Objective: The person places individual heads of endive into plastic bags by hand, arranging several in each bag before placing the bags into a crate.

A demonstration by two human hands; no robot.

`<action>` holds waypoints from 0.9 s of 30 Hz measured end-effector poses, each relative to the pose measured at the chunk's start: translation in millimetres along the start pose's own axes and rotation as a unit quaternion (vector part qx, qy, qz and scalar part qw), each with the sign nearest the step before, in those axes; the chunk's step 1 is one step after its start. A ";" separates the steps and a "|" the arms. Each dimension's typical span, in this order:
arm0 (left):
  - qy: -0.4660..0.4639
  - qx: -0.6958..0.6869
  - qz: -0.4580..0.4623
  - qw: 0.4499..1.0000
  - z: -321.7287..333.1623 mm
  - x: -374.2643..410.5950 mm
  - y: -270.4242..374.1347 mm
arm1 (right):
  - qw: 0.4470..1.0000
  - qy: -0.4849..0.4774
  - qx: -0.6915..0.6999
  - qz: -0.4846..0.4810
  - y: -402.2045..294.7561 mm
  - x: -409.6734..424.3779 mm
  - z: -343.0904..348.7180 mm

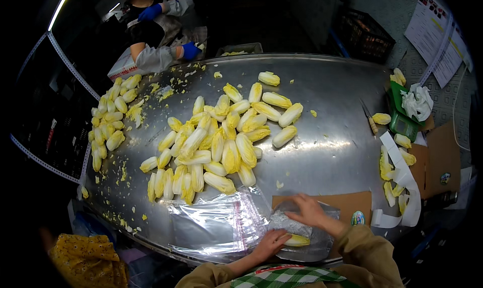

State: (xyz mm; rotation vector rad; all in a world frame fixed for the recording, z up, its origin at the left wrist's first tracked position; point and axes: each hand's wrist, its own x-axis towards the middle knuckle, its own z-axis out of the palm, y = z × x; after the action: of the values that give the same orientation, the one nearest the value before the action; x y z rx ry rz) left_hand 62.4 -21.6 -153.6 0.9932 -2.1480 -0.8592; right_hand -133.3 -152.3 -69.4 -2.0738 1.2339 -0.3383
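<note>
My left hand (270, 245) grips the left end of a small napa cabbage (298, 240), which lies on a grey plate (302, 254) near the table's front edge. Just beyond it, my right hand (307, 210) hovers or rests with fingers apart over crumpled clear plastic film (285, 220); contact is hard to tell. A brown cardboard sheet (354, 202) lies partly beneath the plate. To the left, flat clear plastic bags (211, 220) are spread in a shiny stack. Past them, a large heap of yellow-white napa cabbages (230, 156) covers the table's middle.
More cabbages (113, 116) and leaf scraps lie left on the steel table (324, 167). At right are a knife (369, 118), a green scale (403, 118), and a curling white label strip (405, 178). Across stands a person in blue gloves (190, 51).
</note>
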 end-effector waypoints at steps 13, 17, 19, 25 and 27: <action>-0.028 -0.047 -0.030 0.998 0.6 -2.6 -2.5 | 0.977 0.138 0.053 0.154 -38.9 216.0 52.0; -0.035 -0.049 -0.044 0.997 -0.4 -2.1 0.9 | 0.974 0.153 0.063 0.155 -34.7 229.5 52.1; -0.028 -0.052 -0.030 0.998 0.4 -3.1 2.1 | 0.964 0.152 0.158 0.150 -12.2 234.4 63.6; -0.041 -0.050 -0.022 0.998 -2.1 1.1 -1.0 | 0.727 -0.049 0.669 0.147 -1.8 156.8 7.0; -0.044 -0.048 -0.018 0.998 1.5 -0.8 -4.1 | 0.690 -0.114 0.706 0.111 7.7 100.6 3.9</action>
State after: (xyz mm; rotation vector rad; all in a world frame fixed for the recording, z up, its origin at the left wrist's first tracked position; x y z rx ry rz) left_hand 63.4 -22.6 -157.8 0.9649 -2.1456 -1.0321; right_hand -84.6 -238.5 -89.6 -0.5625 0.5965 -0.6199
